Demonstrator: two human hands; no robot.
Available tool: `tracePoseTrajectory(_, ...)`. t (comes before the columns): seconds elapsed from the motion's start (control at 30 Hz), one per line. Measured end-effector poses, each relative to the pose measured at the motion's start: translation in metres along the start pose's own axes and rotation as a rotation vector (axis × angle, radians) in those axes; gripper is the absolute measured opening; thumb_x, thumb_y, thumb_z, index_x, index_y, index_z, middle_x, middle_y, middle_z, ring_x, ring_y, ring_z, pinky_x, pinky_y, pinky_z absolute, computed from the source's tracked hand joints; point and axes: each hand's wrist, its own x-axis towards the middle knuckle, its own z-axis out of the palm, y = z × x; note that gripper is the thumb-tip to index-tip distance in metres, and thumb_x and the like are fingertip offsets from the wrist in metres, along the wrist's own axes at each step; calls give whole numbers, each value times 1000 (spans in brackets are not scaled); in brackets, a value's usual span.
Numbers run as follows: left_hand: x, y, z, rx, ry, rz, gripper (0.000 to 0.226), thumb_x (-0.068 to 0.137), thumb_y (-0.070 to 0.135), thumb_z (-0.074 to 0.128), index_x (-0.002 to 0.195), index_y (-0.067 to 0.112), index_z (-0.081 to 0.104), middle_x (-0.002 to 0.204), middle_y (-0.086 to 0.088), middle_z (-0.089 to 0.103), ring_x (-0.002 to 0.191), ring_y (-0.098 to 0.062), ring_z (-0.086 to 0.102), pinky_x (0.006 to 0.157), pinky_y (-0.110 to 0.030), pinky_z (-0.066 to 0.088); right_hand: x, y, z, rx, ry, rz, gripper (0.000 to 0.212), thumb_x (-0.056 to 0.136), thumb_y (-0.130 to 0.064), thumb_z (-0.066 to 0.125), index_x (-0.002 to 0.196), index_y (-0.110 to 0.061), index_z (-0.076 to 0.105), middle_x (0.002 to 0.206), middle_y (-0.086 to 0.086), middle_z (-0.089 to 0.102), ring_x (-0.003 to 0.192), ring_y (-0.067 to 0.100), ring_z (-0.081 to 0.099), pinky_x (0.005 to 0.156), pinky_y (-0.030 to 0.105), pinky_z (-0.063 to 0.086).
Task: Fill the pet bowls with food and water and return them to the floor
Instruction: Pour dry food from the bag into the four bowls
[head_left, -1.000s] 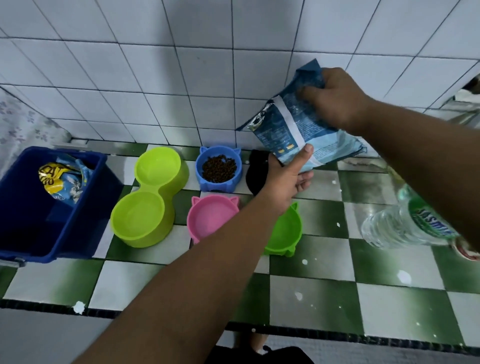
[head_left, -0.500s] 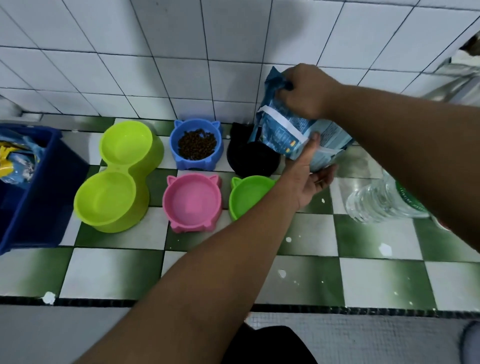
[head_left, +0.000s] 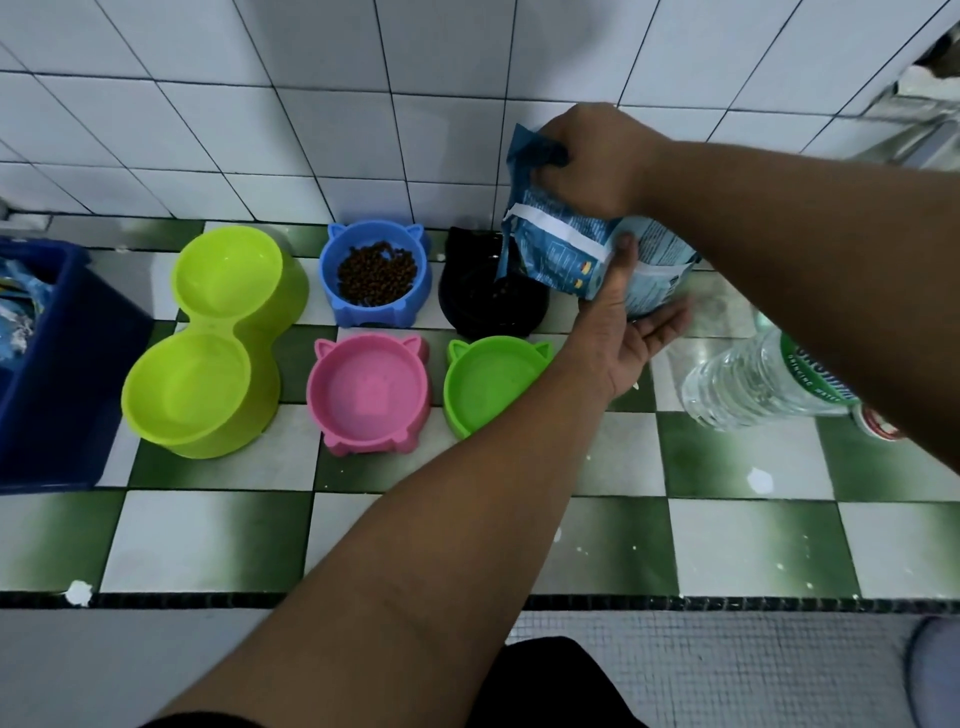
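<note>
— What's moved?
— The food bag (head_left: 569, 244) has tipped lower over the black bowl (head_left: 470, 312) on the tabletop (head_left: 727, 545).
— Hands?
— The right hand (head_left: 597, 161) clenches its top; the left hand (head_left: 623, 338), fingers straight, props it underneath.

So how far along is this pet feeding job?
Done: the blue bowl holds kibble. In hand: right hand grips the food bag tilted over the black bowl, left hand propping it. Left: pink bowl, green bowl and lime double bowl show no food; water bottle lies untouched; all sit on the counter.
</note>
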Motion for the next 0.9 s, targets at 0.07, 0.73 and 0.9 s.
tracePoseTrajectory(0.07,2,0,0,-12,5,8,83,82,60,75,143,11,48,133,-25,64,100,-32,73,77,-39,64,0,-1,0,6,-4,-8,23,93,-21,51,87,-3,62,77,12,59,74,28,57,65,33,44)
tracePoseTrajectory(0.73,0,-8,1,27,28,-4,79,83,61,73,140,11,51,132,-24,65,94,-29,72,78,-38,64,-11,9,0,10,-11,-7,22,98,-23,49,88,-6,59,72,2,55,74,25,55,65,31,39)
tracePoseTrajectory(0.9,-5,-12,6,79,43,7,104,55,67,80,138,10,53,126,-23,68,85,-26,73,81,-39,64,-19,17,-2,12,12,5,27,98,-26,48,99,-4,65,86,14,65,81,29,60,71,34,47)
